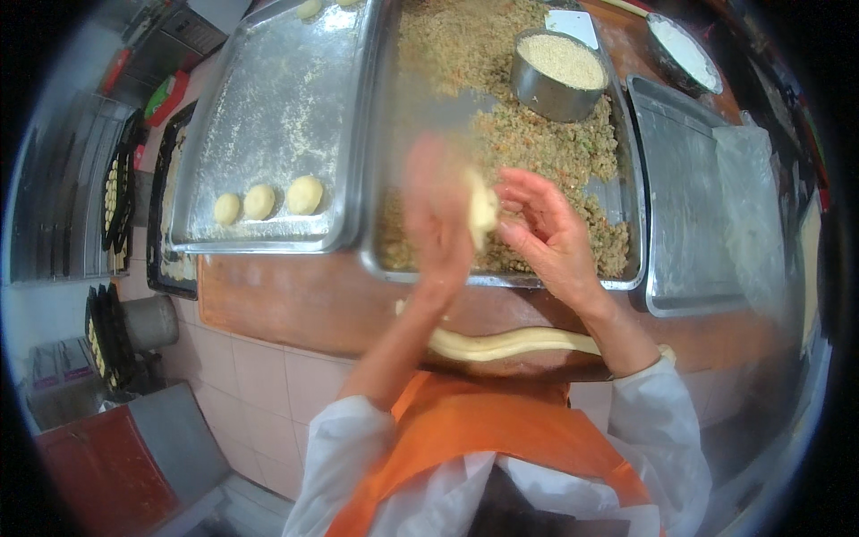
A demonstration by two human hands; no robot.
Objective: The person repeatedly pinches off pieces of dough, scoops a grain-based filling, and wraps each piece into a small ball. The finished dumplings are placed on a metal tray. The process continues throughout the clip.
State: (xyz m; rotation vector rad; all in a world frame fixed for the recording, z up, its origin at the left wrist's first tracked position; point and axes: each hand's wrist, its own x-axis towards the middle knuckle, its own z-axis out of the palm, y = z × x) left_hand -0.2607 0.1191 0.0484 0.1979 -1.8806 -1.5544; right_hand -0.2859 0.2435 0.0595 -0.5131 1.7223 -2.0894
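Note:
A pale piece of dough (481, 209) is between my two hands, above a metal tray of crumbly filling (547, 151). My left hand (436, 201), blurred, lies against the dough's left side; whether its fingers close on it cannot be told. My right hand (543, 221) is at the dough's right side, fingers curled and apart, fingertips near or touching it. A long rope of dough (510, 344) lies along the table's near edge, passing under my right forearm. Several round dough balls (304, 195) sit on the floured tray (268, 114) to the left.
A round metal tin of sesame seeds (560, 70) stands in the filling tray. Right of it are another metal tray (691, 215) with a clear plastic bag (751, 208) and a bowl of white powder (683, 57). A dark baking tray (171, 268) lies beyond the table's left edge.

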